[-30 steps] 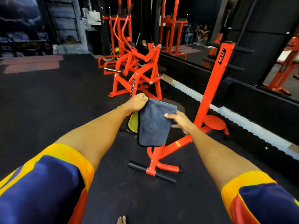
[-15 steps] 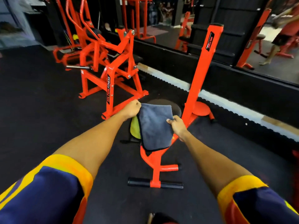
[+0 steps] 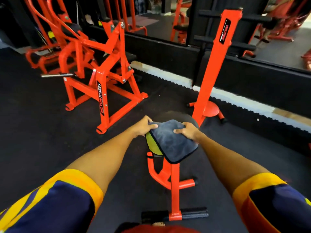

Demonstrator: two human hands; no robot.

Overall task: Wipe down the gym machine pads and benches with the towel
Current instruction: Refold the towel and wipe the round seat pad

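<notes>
1. Your towel [image 3: 174,145] is just below the middle of the view, at about 6 o'clock. It is grey with a dark edge, and a yellow underside shows at its 9 o'clock side.
2. It is spread over the near part of the round black seat pad [image 3: 175,115]. The bare rim of the pad shows past the towel at 12 o'clock. The near corner of the towel hangs past the pad towards you. Whether the cloth lies flat on the pad cannot be told.
3. Your left hand [image 3: 144,126] grips the far-left corner of the towel. Its fingers are curled under the cloth and the thumb lies on top.
4. Your right hand [image 3: 187,132] pinches the right edge of the towel. The thumb is on top and points to 9 o'clock, and the fingers are tucked round the edge.
5. The pad sits on an orange frame [image 3: 174,179] that runs down to a foot bar [image 3: 175,215] at 6 o'clock, on the dark floor [image 3: 42,123].
6. An orange upright post [image 3: 215,64] rises just beside the pad at 1 o'clock, with a round orange base plate [image 3: 211,111] at its foot.
7. A larger orange machine [image 3: 101,73] stands at 10 o'clock, well apart from the pad.
8. A mirror wall [image 3: 277,47] runs from 12 to 3 o'clock.
</notes>
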